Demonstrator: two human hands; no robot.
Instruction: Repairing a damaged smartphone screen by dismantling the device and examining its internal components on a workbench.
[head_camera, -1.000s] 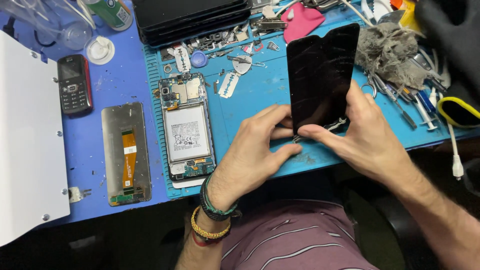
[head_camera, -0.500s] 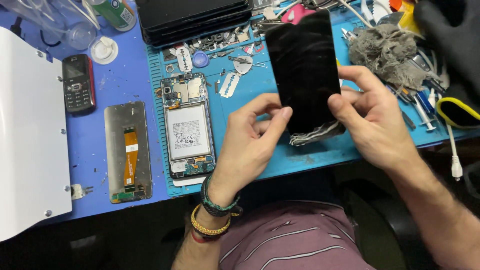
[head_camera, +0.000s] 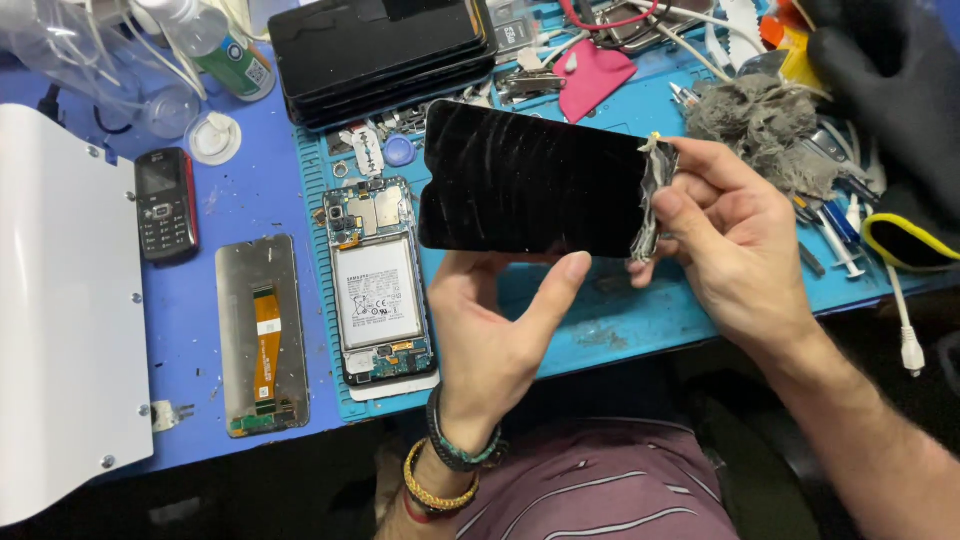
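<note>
Lying on blue mat (head_camera: 620, 330): open phone (head_camera: 378, 290), tools. Left hand (head_camera: 500, 320) cups flat black screen (head_camera: 530, 180); right hand (head_camera: 735, 240) pinches grey rag (head_camera: 652, 200) on its edge.

A: What is lying at the left of the counter (head_camera: 250, 200)?
B: A keypad phone (head_camera: 166, 204) is lying at far left; a detached screen panel (head_camera: 262, 335) is lying nearer, to its right.

A: And on the work mat (head_camera: 620, 320)?
B: An opened handset (head_camera: 380, 280) is lying at the mat's left edge, right of the panel. A stack of phones (head_camera: 380, 50) is lying behind it. A wad of fibres (head_camera: 760, 125) is lying at right.
</note>
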